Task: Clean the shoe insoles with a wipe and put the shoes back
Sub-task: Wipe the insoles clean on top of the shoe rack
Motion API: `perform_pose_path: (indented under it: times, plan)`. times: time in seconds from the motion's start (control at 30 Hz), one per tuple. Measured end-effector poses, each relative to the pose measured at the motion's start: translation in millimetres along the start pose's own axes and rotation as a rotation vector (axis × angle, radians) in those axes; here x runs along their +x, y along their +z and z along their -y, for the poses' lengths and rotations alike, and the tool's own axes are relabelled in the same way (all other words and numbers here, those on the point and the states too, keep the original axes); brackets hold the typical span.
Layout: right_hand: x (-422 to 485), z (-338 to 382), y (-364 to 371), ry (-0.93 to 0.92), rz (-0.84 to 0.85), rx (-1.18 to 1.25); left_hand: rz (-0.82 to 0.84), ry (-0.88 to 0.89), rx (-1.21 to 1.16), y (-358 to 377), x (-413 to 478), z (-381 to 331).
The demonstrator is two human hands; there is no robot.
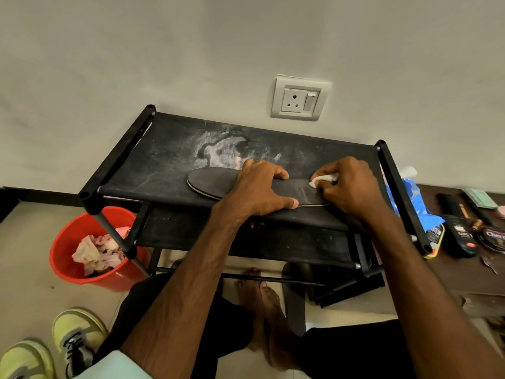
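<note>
Holding crumpled tissues (95, 253) (pinkish): red bucket (65, 239)

A matt, faintly fuzzy face is shown by the flat dark grey shoe insole (214, 181). The small crumpled white wipe (324, 178) appears soft and fibrous. The black cloth rack shelf (164, 160) is dulled by chalky white smears. A smooth gloss is seen on the round red plastic bucket (67, 237) and, more faintly, on the white plastic wall socket plate (299, 98).
</note>
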State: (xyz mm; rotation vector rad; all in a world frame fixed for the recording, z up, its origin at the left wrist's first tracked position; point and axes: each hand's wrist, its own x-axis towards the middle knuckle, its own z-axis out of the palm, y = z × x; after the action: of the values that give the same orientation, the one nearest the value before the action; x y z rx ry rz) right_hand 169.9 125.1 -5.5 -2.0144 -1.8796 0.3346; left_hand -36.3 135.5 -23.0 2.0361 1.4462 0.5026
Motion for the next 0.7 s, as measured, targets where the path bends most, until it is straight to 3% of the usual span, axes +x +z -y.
perform_pose_path:
  times: [0.2,0.5,0.7]
  plan:
    - [-5.9,24.6,12.8,-0.140,0.054,0.068,-0.002,0.029,0.018,0.5,1.3,2.5]
    - [-1.6,-14.8,-16.3,0.092,-0.005,-0.007,-0.009,0.011,-0.018,1.4,1.1,2.1]
    - [-8.2,19.8,5.7,-0.072,0.022,-0.027,-0.010,0.016,0.017,1.9,2.4,3.2]
